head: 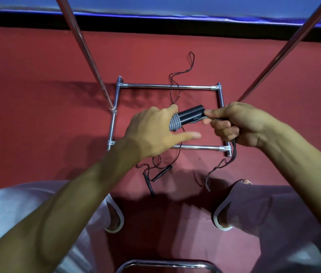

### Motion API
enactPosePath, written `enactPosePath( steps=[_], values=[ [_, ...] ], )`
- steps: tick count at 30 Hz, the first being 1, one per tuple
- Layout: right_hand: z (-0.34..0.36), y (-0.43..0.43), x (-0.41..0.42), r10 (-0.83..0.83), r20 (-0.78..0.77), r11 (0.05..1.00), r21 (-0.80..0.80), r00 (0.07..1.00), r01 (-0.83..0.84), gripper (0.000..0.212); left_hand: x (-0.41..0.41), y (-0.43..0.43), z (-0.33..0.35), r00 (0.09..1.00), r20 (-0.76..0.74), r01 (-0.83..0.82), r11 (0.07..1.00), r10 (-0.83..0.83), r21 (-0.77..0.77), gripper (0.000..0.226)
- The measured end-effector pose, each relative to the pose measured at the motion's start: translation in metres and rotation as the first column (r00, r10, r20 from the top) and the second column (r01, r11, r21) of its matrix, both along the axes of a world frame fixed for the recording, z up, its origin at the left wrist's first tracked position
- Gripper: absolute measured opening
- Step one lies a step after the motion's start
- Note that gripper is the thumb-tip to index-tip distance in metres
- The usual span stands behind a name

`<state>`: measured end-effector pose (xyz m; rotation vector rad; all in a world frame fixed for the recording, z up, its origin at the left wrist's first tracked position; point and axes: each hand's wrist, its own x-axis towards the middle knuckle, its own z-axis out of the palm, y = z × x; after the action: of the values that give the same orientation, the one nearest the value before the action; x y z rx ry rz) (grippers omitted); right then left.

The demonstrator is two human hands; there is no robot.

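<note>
Black handle (191, 115) sits between 2 grips: left hand (151, 133) clasps its grey ribbed end (174, 124), right hand (240, 123) pinches its tip.

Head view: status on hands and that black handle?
Left hand grips the gray coil. Right hand pinches tip of the black handle, dark cord hanging from its fist. Held over the metal frame; thin wire loose below.

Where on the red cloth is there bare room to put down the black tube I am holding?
Free: the red cloth left of the metal frame, and right of it past the slanted pole. Crowded: inside the frame, where a thin wire runs under the left hand and right hand on the black tube, and between frame and knees, where more wire lies.
</note>
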<state>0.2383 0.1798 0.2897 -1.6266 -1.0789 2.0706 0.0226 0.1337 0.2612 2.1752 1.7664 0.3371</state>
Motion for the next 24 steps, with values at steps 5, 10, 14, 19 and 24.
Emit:
enactPosePath(
  steps=[5,10,14,19,24],
  values=[
    [-0.001,-0.014,-0.019,0.188,-0.041,0.981,0.063,0.981,-0.186,0.031,0.007,-0.001,-0.010,0.993,-0.116,0.031,0.999,-0.029,0.012,0.064],
    [0.003,-0.015,-0.013,0.392,0.021,0.904,0.173,0.920,-0.390,0.031,0.009,-0.005,-0.012,0.986,-0.131,0.098,0.993,-0.105,-0.059,0.065],
    [0.013,-0.011,0.001,0.523,0.358,0.624,0.457,0.773,-0.634,0.012,0.008,-0.007,-0.012,0.986,-0.067,0.143,0.982,-0.152,-0.122,0.059],
    [0.018,-0.003,0.008,0.429,0.440,0.472,0.636,0.789,-0.611,0.010,0.003,-0.009,-0.011,0.969,0.209,0.203,0.909,-0.132,-0.363,0.069],
    [0.013,0.003,0.013,0.419,0.259,0.517,0.720,0.870,-0.463,0.024,0.001,-0.004,0.009,0.862,0.498,0.353,0.811,-0.088,-0.467,0.065]
  ],
)
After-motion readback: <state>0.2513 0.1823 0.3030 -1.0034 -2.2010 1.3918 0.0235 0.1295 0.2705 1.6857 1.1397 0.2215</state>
